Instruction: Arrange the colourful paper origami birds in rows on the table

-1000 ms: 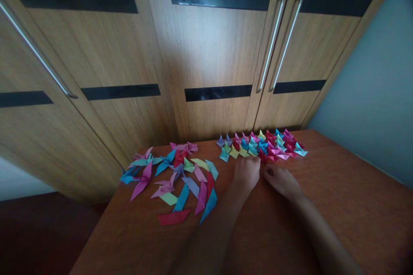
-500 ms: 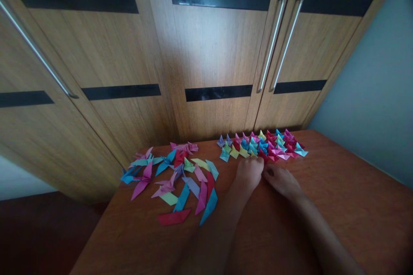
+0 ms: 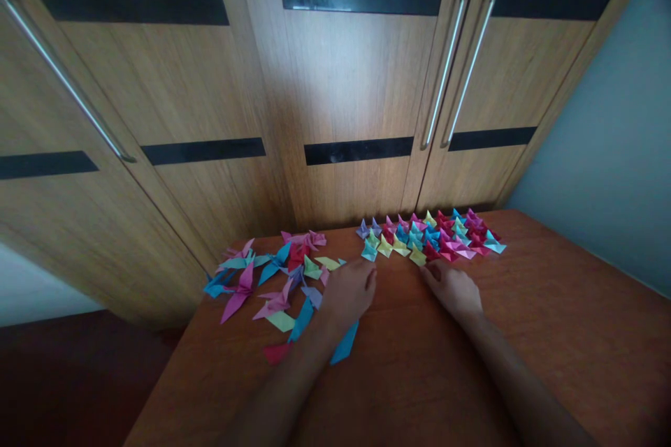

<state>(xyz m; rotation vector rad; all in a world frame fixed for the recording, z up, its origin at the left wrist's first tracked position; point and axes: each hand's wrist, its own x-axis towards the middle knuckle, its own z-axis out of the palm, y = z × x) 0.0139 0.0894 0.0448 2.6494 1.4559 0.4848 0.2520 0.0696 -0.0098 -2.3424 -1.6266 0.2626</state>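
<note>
My left hand (image 3: 349, 290) is over the right side of a loose group of folded paper pieces, its back toward me and its fingers curled down and mostly hidden. Near it lie a green folded piece (image 3: 312, 267), a lilac strip (image 3: 313, 295) and a blue strip (image 3: 346, 343). My right hand (image 3: 455, 290) rests at the front edge of the rows of small folded paper shapes (image 3: 433, 237). Its fingers are bent together, with their tips beside a yellow folded shape (image 3: 418, 255); whatever they may hold is hidden.
Pink, blue and red paper cranes (image 3: 240, 293) lie at the left of the brown table (image 3: 398, 377). Behind the table stands a wooden wardrobe (image 3: 356, 84) with metal handles. A pale wall (image 3: 602, 154) is at the right.
My left hand has moved left, away from the rows and over the loose paper pieces. The yellow shape at the front now shows fully. My right hand has shifted only slightly.
</note>
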